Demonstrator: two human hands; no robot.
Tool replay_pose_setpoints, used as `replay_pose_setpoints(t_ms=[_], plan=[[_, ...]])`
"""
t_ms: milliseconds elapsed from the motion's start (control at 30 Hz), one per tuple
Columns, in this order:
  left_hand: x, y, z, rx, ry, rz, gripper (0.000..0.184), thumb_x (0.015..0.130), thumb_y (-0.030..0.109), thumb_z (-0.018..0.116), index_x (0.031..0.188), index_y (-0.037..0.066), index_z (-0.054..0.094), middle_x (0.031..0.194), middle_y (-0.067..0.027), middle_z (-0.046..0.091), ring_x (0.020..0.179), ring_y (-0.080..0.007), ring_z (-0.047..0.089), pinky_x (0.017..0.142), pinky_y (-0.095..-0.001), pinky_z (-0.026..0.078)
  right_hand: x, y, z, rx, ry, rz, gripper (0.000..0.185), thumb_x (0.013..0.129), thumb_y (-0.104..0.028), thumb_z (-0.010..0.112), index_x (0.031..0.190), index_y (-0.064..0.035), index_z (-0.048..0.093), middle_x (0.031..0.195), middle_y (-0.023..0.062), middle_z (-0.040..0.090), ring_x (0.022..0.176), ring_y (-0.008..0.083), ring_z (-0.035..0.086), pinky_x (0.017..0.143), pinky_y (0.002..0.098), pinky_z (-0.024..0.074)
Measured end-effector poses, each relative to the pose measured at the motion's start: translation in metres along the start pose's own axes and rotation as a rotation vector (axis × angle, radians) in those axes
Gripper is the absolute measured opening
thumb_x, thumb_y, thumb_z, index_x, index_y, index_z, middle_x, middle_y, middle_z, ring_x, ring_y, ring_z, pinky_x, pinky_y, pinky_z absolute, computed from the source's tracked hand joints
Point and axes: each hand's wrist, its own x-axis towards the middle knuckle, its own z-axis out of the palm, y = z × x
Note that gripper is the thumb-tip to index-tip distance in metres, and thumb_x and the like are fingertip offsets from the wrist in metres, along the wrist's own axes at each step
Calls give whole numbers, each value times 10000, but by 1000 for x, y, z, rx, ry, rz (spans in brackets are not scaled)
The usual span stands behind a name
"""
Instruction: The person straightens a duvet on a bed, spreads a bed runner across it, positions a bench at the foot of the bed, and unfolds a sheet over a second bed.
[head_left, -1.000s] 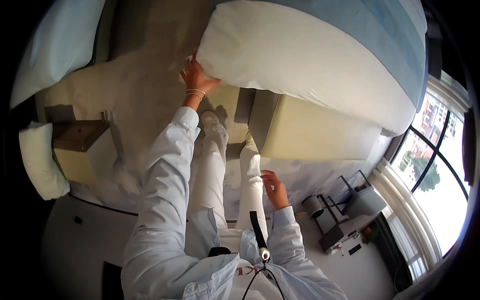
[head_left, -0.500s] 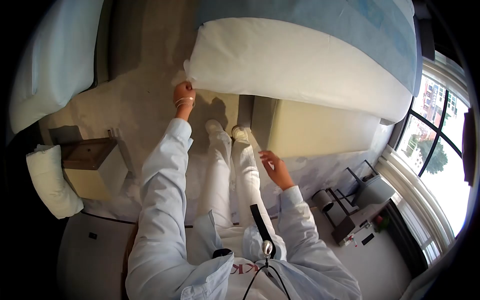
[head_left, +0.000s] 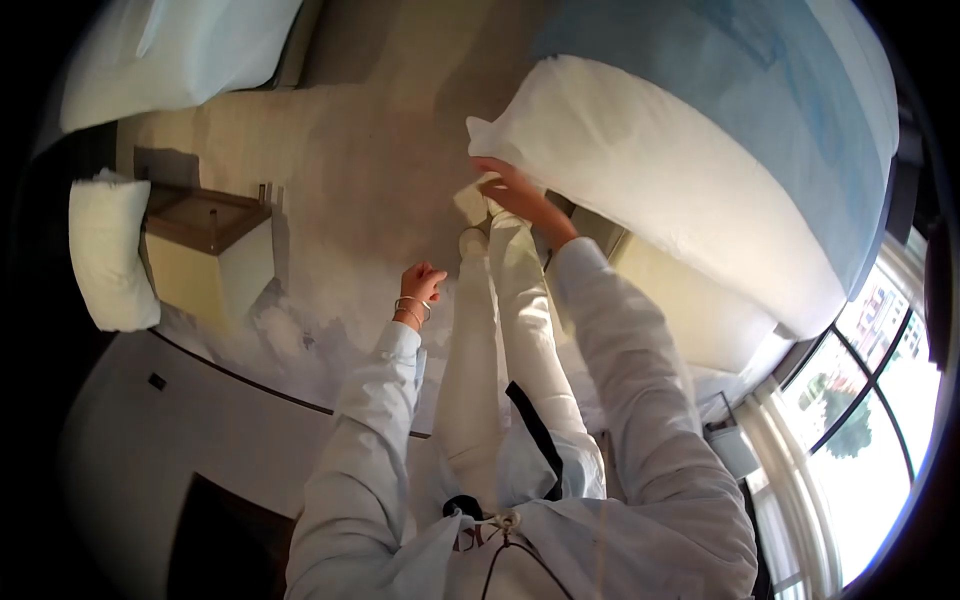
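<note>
A white bed cover (head_left: 640, 150), perhaps a folded-back duvet, hangs over the near edge of the bed, with a small pointed corner sticking out at its left end. Just below that corner is my right hand (head_left: 515, 190), its fingers stretched to the left and slightly blurred. It overlaps the cover's lower edge, but I cannot tell whether it presses on the cloth. My left hand (head_left: 422, 283), with bracelets at the wrist, hovers lower and left of my legs. Its fingers are curled in, with nothing visible in them, apart from the cover.
A blue bedspread (head_left: 740, 130) lies beyond the white part. Another bed (head_left: 190, 50) stands at upper left. At left are a bedside cabinet (head_left: 205, 245) and a white pillow (head_left: 112, 250). A window (head_left: 870, 400) with curtains is at right. My feet are on the floor close to the bed.
My left hand has let go of the cover's corner and drawn back towards me. My right hand has moved up to that corner. The view has turned, shifting the bed to the right.
</note>
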Motion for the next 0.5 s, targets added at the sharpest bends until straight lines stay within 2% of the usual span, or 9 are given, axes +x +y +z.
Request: replay_pose_setpoints(t_ms=[33,67,133,167,233,300,400,500], plan=[[-6,6,-1,-236,54,-58,345,674,52,613,561,160,305,508,50,344,405,-58,315,362,-224,296,9,-27,17,62,1,-15,325,823,-72,460,1148,-65,460,1025,88,541,873,144,545,734,244,448],[-17,12,-2,-476,110,-110,345,677,60,616,555,160,308,502,49,340,405,-57,308,368,-217,281,12,-38,24,49,-34,-36,325,823,-72,460,1148,-65,460,1025,88,541,873,144,545,734,244,448],[-43,23,-8,-567,205,-26,353,680,63,624,557,162,309,511,50,343,405,-57,300,372,-216,274,22,-70,47,488,-109,30,335,807,-106,519,1132,-48,469,985,43,560,794,113,538,658,245,438],[-55,33,-13,-624,277,42,360,682,66,632,558,164,309,521,51,346,406,-57,291,376,-215,268,16,-94,51,397,-134,98,286,839,-63,425,1119,-32,475,935,55,562,824,111,535,692,234,444],[-88,48,-24,-725,313,40,368,674,49,638,559,165,309,520,54,331,416,-59,303,381,-221,275,3,-127,51,224,-270,-20,270,854,-79,422,1112,-19,477,918,45,569,781,106,537,681,225,438],[-124,67,-36,-824,327,100,385,678,42,634,551,167,292,512,52,314,412,-60,302,376,-223,273,-18,-173,43,264,-442,80,237,874,-158,429,1067,-43,503,880,20,575,767,79,530,635,202,415],[-180,85,-50,-970,346,240,396,693,35,618,551,172,274,498,50,291,402,-62,281,368,-223,253,-60,-264,27,203,-597,75,242,879,-167,415,1073,-54,504,891,25,583,773,91,543,664,199,420],[-237,88,-58,-1154,367,357,402,720,29,582,554,181,249,489,51,251,389,-63,243,343,-227,218,-103,-342,25,152,-623,160,256,870,-184,435,1081,-51,494,911,53,589,822,122,554,720,233,426]])
